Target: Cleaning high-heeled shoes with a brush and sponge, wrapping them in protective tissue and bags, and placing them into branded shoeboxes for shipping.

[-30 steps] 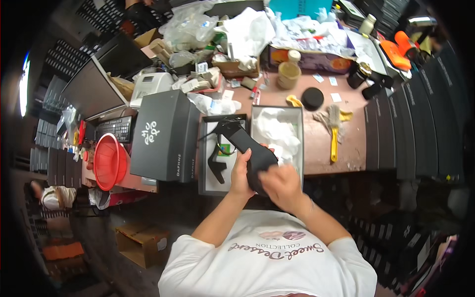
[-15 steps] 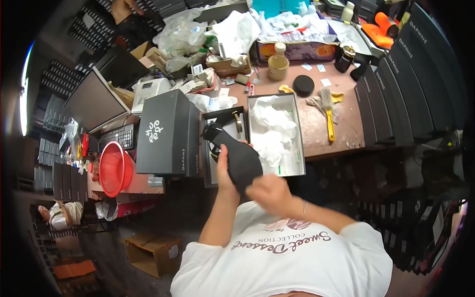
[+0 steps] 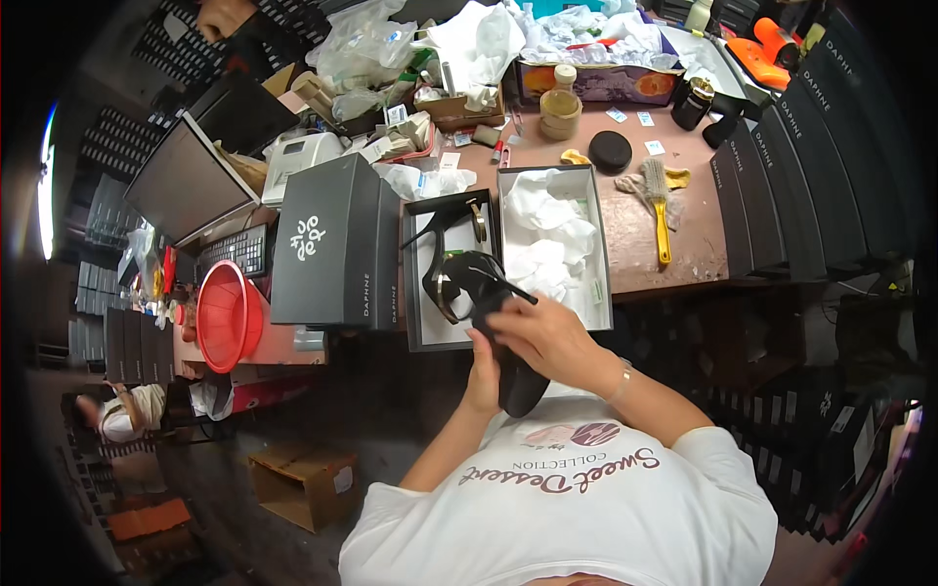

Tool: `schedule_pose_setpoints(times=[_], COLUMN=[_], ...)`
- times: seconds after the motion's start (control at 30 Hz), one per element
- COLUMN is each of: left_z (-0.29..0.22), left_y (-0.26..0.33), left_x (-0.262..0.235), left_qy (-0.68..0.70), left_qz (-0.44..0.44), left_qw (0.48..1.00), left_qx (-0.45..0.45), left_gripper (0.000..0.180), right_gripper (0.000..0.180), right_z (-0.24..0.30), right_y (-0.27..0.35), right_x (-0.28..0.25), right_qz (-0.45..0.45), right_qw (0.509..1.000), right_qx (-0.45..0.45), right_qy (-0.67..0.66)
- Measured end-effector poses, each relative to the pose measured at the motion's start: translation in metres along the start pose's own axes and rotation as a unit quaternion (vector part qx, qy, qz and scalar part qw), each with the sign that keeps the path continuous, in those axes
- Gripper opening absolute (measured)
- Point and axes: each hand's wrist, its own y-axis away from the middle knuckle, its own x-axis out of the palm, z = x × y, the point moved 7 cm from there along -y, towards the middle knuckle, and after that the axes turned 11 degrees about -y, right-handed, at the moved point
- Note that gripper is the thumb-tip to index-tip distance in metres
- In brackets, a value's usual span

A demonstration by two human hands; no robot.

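In front of my chest, both hands hold a black high-heeled sandal (image 3: 524,389). Its thin heel points out to the right, and its toe end hangs down toward my shirt. My left hand (image 3: 482,379) grips the shoe from the left, thumb along its side and the other fingers hidden behind it. Across the middle of the shoe lies my right hand (image 3: 552,340), its fingers bent onto it. Just beyond, a black shoe box (image 3: 440,335) holds the other sandal (image 3: 437,232), partly covered by the one in my hands.
A white-lined box part (image 3: 604,256) with crumpled white paper (image 3: 547,220) adjoins the shoe box. Closed black boxes (image 3: 327,249) stand left, more (image 3: 772,190) right. A yellow-handled brush (image 3: 662,230), round black lid (image 3: 611,151) and jar (image 3: 561,107) lie beyond. A red basket (image 3: 220,317) sits left.
The sandal has turned from its sole facing up to showing its heel and straps, and moved closer to my body. My right hand has moved from the toe end up to its middle.
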Motion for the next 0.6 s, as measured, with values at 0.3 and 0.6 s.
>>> schedule_pose_setpoints(times=[0.3, 0.6], left_z=[0.022, 0.008], left_y=[0.007, 0.002], left_x=[-0.018, -0.026], left_qy=[-0.060, -0.039], left_qz=[-0.025, -0.067], left_qw=[0.998, 0.997], left_qx=[0.007, 0.028], left_gripper=[0.073, 0.063], right_gripper=[0.027, 0.026], right_z=[-0.003, -0.012], right_y=[0.042, 0.038], right_x=[0.012, 0.010], right_qz=[-0.019, 0.036], right_qw=[0.995, 0.997], right_qx=[-0.095, -0.064], right_qy=[0.018, -0.005])
